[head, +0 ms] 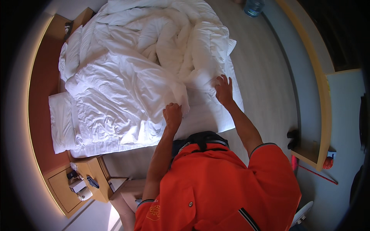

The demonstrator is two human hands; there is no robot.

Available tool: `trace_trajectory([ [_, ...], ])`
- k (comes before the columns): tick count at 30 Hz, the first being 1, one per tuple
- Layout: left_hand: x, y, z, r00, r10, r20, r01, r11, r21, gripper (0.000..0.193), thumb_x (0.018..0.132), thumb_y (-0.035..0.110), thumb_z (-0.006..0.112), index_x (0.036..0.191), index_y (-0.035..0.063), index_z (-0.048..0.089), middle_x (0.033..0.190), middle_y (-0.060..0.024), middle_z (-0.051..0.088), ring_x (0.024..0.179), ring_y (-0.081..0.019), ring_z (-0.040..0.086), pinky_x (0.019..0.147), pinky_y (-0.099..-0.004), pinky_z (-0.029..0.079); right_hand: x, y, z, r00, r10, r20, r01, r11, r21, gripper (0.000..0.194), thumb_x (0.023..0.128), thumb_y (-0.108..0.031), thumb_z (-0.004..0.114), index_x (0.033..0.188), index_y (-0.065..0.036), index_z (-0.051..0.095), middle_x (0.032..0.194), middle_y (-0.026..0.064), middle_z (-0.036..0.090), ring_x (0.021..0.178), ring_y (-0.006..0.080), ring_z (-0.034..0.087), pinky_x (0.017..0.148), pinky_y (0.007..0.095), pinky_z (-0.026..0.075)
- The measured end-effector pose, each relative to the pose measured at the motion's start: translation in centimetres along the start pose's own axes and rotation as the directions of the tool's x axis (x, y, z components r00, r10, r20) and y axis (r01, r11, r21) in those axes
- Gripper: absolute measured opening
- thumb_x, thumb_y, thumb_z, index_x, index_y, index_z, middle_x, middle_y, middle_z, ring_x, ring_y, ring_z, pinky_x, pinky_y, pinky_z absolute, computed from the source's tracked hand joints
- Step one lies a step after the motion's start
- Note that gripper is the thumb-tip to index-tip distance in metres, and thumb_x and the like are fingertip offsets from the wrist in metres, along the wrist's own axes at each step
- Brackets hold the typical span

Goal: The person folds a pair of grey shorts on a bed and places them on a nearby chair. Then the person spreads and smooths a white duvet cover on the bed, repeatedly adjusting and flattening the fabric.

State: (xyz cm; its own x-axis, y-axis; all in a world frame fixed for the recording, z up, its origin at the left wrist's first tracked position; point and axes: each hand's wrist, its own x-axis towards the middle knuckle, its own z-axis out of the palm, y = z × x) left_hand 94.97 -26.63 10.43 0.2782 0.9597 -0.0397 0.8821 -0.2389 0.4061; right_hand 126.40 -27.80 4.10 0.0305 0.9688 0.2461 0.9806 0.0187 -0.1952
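A rumpled white duvet [173,49] is bunched over the far side of the bed. Nearer to me, a thin, creased white cover [115,86] spreads towards the headboard side. My left hand [172,115] has its fingers curled closed on the edge of this cover, beside a raised fold. Over the near right edge of the duvet is my right hand [224,91], its fingers spread and bent; whether the fingertips touch the fabric is hard to tell. Between the hands, a smooth part of the white bottom sheet [199,109] shows on the mattress.
A white pillow [60,122] lies by the red-brown headboard [43,115]. At lower left, a wooden nightstand [95,176] bears a box and small items. An armchair [127,193] stands behind it. To the right are a wooden ledge [323,115], dark shoes [293,138] and a water bottle [253,7].
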Motion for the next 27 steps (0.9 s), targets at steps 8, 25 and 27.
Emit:
trace_trajectory([
  [8, 0.6, -1.4, -1.0, 0.995, -0.016, 0.101, 0.027, 0.994, -0.105, 0.021, 0.091, 0.021, 0.075, 0.098, 0.0014, 0.071, 0.105, -0.0202, 0.070, 0.104, -0.0418, 0.067, 0.087, -0.0546, 0.053, -1.3, 5.1, -1.4, 0.968, 0.250, 0.018, -0.247, 0.964, -0.098, 0.008, 0.088, -0.018, 0.079, 0.090, -0.010, 0.081, 0.144, 0.0067, 0.055, 0.147, 0.0321, 0.039, 0.122, 0.0615, 0.029],
  [25, 1.4, -5.7, 1.2, 0.953, 0.148, 0.266, -0.239, 0.903, 0.356, 0.035, 0.084, 0.006, 0.069, 0.119, 0.0077, 0.068, 0.123, -0.0146, 0.065, 0.122, -0.0346, 0.059, 0.107, -0.0568, 0.042, -2.9, -8.2, -0.6, 0.957, -0.281, -0.070, 0.277, 0.814, 0.511, 0.012, 0.080, -0.004, 0.066, 0.089, 0.000, 0.074, 0.119, 0.0223, 0.068, 0.118, 0.0394, 0.062, 0.097, 0.0485, 0.054],
  [27, 0.6, -5.2, 0.7, 0.963, 0.213, 0.166, -0.259, 0.902, 0.345, 0.043, 0.086, 0.010, 0.072, 0.129, 0.0077, 0.063, 0.134, -0.0156, 0.060, 0.130, -0.0341, 0.055, 0.110, -0.0603, 0.040, -3.5, -10.2, 0.5, 0.944, -0.312, 0.105, 0.232, 0.856, 0.462, 0.019, 0.078, -0.004, 0.069, 0.094, -0.001, 0.077, 0.119, 0.0196, 0.067, 0.121, 0.0390, 0.062, 0.101, 0.0450, 0.054],
])
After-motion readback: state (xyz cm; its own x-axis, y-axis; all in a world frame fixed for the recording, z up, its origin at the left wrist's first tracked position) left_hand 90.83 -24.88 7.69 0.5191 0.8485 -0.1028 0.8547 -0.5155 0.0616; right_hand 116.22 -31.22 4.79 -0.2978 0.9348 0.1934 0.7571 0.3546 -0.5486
